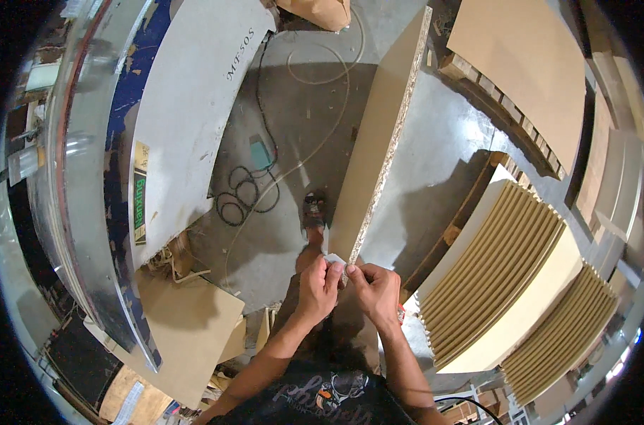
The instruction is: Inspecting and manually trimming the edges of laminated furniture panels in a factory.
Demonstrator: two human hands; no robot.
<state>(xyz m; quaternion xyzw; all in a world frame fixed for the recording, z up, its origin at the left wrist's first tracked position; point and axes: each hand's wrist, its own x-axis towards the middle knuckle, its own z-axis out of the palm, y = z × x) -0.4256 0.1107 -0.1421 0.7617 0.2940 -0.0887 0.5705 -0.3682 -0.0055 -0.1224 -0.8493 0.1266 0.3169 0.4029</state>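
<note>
A long particleboard panel (370,142) stands on edge in front of me, its rough chipped edge facing up. At its near end, my left hand (317,289) is closed on a small white piece (334,260), perhaps paper or cloth. Right beside it, my right hand (376,289) is pinched, thumb and fingers together at the near corner of the panel. The fingers hide what lies between them, so I cannot tell whether the right hand grips the white piece or the panel's corner.
On the left stands a grey-white machine (187,106) with a blue side. A teal foot pedal (261,152) and coiled black cable (238,204) lie on the floor. Stacked tan strips (493,273) sit at the right, below a pallet (499,99) bearing a large board (524,67).
</note>
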